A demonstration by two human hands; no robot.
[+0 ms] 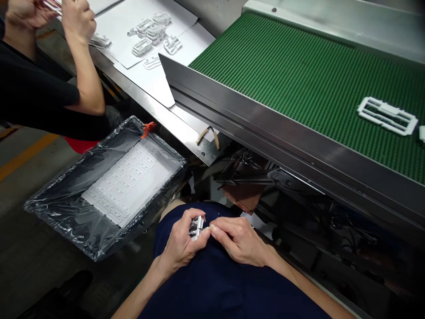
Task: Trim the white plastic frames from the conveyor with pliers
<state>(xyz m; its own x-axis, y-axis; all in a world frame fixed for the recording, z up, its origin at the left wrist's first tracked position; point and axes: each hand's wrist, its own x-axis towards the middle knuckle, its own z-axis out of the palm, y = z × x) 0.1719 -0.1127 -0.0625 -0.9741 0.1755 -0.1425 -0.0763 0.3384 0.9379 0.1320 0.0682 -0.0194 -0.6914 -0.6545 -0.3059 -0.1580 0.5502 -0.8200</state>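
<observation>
My left hand (182, 241) is closed around a white plastic frame part (198, 227), held low over my lap. Part of that piece is covered by my fingers. Just to its right, my right hand (237, 239) pinches thumb against forefinger close to the part's edge. Whatever lies between those fingertips is too small to make out. A similar white frame part (387, 116) rests on the green ribbed conveyor belt (285, 75), with a piece of another at the right border.
A plastic-lined black tray (63, 212) holding rows of white parts stands at left. Cutters with tan handles (209, 137) lie on the metal ledge. More white parts (151, 33) are heaped on paper. At upper left, a co-worker's hands (78, 20) hold something shiny. The conveyor's metal side wall (265, 119) runs diagonally.
</observation>
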